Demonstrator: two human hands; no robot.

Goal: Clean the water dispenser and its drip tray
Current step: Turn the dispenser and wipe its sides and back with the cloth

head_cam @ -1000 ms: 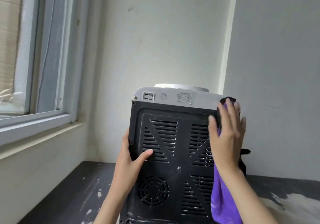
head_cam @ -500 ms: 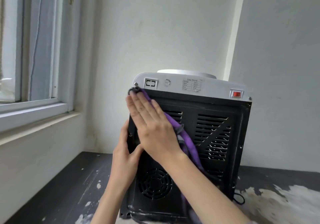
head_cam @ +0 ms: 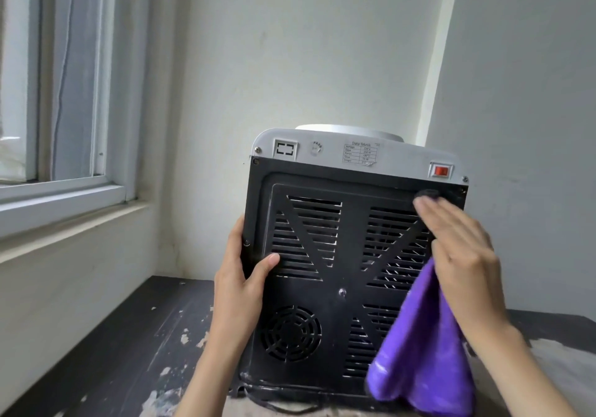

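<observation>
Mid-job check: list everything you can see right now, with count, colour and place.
water dispenser: one, black vented back panel with grey-white top, standing on the table, back facing the camera
red switch: one, red, top right of the dispenser's back
data label: one, pale, top centre of the back
cloth: one, purple, hanging from the right hand over the panel's lower right
table: one, dark with worn pale patches, under the dispenser
window: one, pale frame, on the left
left hand: gripping the dispenser's left edge
right hand: fingers flat, pressing the cloth on the upper right panel
</observation>
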